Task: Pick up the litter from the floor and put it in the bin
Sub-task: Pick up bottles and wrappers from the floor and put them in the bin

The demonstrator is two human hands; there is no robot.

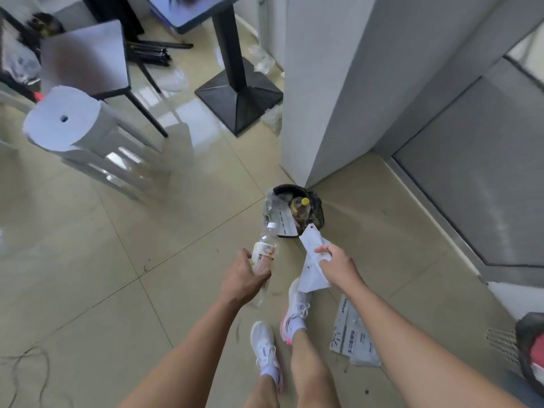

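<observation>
Clear plastic bottle (pixel 264 251), white-capped, is gripped around its body by the left hand (pixel 245 278), neck pointing toward the bin (pixel 294 210). Right hand (pixel 338 265) pinches a white paper sheet (pixel 313 260) whose upper corner reaches the bin's near rim. Bin stands against the pillar (pixel 329 83) base, already holding a yellow-capped bottle (pixel 300 209) and what appears to be paper. One printed plastic bag (pixel 353 337) lies on the floor (pixel 117 260) beside the right shoe (pixel 297 307).

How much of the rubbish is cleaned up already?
Some is done: the bin already holds a yellow-capped bottle and a wrapper. In hand now: the left hand grips a clear plastic bottle and the right hand holds a white paper, both close to the bin. Still left: a flat printed bag lying on the floor by the right foot.
</observation>
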